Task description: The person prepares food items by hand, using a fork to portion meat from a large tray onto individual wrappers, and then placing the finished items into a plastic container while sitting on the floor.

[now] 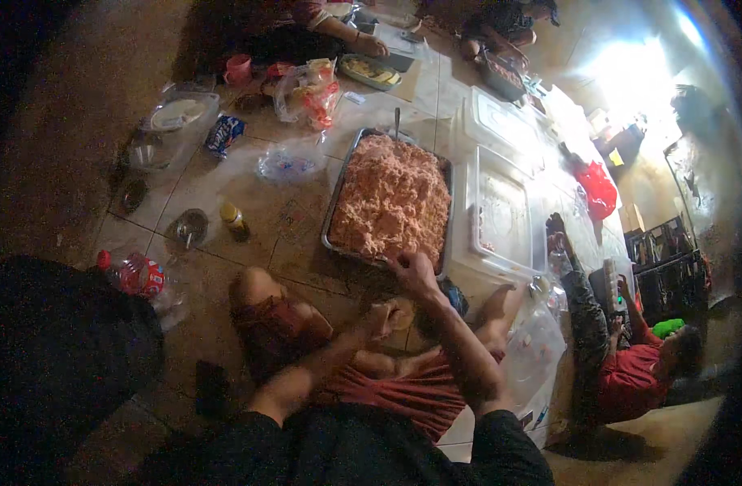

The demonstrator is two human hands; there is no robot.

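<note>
A metal tray [326,234] heaped with pinkish ground filling [395,194] rests on the tiled floor before me, a utensil handle [397,121] standing up at its far edge. My right hand [415,273] is at the tray's near edge, fingers bent; whether they hold a small utensil is too blurred to tell. Over my lap, my left hand [380,319] is curled beside a pale round thing [401,314], perhaps a dough wrapper, which it seems to hold. Right of the tray lies a clear plastic container [504,212] with bits of filling inside.
Left on the floor are a yellow-capped bottle [234,222], a glass bowl with a spoon [189,228], a red-capped plastic bottle [137,273] and a blue packet [225,135]. Other people sit at the top and right. Plastic bags [532,352] lie near my right leg.
</note>
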